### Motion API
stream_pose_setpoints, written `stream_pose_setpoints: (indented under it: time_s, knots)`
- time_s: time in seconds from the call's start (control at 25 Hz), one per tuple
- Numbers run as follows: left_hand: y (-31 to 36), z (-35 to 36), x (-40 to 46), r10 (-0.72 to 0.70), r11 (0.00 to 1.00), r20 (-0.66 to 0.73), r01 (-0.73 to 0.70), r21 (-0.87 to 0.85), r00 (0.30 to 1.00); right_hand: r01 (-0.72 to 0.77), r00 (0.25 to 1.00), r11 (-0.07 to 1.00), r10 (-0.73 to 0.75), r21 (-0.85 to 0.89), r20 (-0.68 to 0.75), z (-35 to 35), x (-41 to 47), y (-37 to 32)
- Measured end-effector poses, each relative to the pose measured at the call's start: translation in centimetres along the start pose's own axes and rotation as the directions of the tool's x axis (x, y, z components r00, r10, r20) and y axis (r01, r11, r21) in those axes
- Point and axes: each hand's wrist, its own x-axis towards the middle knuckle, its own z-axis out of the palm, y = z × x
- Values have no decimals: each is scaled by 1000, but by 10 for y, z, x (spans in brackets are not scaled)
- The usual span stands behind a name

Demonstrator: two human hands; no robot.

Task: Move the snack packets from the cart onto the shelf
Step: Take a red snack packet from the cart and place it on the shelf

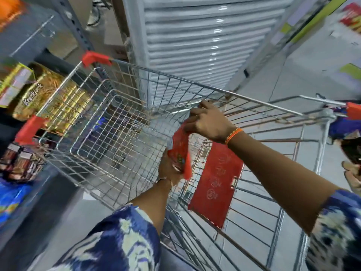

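Observation:
A red snack packet [180, 149] hangs over the wire cart [109, 133], held at both ends. My right hand [207, 122] pinches its top edge from above. My left hand [169, 169] grips its lower end from below. The cart basket beneath looks bare of other packets. The shelf [23, 145] runs along the left, with gold packets [56, 102] and dark packets [21, 161] on it.
A red plastic child-seat flap [216, 184] hangs inside the cart near its handle. Red corner guards [95, 58] cap the cart's far corners. A ribbed grey shutter [205, 40] stands ahead. Another person's hand [351, 169] shows at the right edge.

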Motion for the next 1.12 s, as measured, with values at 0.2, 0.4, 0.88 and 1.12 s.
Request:
stream_pose_setpoints:
  time_s: [0.2,0.4,0.88,1.12]
  knots:
    - [103,-22,-50,-4,999,-60,6,42,998,8,960,913,108,408,-260,-56,31,-12]
    - [129,-65,-72,279,944,-467,-328,-26,839,-57,817,833,356,550,-453,-137,54,-11]
    - [248,-263,-323,656,727,-629,-575,377,417,247,448,865,297,436,-843,-430,123,-100]
    - [248,-332,-486,715,563,-699,-597,571,5,466,192,857,143,218,-971,-575,155,-200]
